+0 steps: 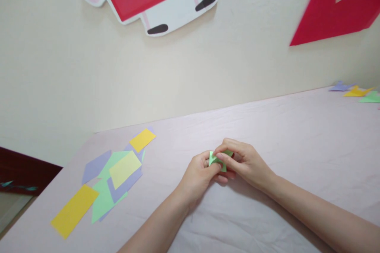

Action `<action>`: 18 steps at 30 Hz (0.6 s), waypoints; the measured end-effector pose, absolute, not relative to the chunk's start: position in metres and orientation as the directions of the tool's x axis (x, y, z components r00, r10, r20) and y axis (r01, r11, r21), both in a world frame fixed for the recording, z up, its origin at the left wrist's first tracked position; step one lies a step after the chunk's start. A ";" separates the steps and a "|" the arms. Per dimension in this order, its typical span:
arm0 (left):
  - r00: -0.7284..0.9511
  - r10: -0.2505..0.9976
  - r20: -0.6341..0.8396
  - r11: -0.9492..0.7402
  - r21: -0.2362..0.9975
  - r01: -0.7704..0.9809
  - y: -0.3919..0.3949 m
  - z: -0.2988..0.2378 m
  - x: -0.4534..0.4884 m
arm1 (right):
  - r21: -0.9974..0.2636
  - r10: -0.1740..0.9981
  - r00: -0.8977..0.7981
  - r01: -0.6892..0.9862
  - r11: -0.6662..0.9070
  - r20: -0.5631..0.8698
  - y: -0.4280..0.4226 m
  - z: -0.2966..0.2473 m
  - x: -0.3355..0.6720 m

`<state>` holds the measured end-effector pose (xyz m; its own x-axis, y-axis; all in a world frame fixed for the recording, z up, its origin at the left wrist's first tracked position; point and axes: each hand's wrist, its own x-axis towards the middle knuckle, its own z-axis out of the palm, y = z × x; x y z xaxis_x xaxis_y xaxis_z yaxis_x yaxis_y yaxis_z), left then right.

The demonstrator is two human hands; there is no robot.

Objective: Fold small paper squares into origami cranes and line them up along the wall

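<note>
Between my two hands is a small piece of folded green paper (223, 167), held low over the pale cloth. My left hand (199, 174) grips it from the left, thumb on top and fingers underneath. From the right, my right hand (247, 162) pinches its upper edge with thumb and forefinger. Parts of the paper are hidden behind the fingers, so its full folded shape does not show.
Loose paper sheets lie overlapping at the left, among them a yellow sheet (74, 211), a purple sheet (96, 166) and a pale yellow sheet (125, 169). Folded paper pieces, including a yellow one (358, 92), stand at the far right by the wall (178, 75).
</note>
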<state>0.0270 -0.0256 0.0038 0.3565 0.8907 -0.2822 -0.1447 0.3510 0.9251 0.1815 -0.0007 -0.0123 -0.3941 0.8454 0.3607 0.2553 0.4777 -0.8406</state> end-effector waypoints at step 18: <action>0.207 0.963 -0.172 0.191 0.979 -0.075 -0.026 -0.013 0.026 | -0.978 0.956 -0.271 0.137 0.156 0.115 0.002 -0.015 0.183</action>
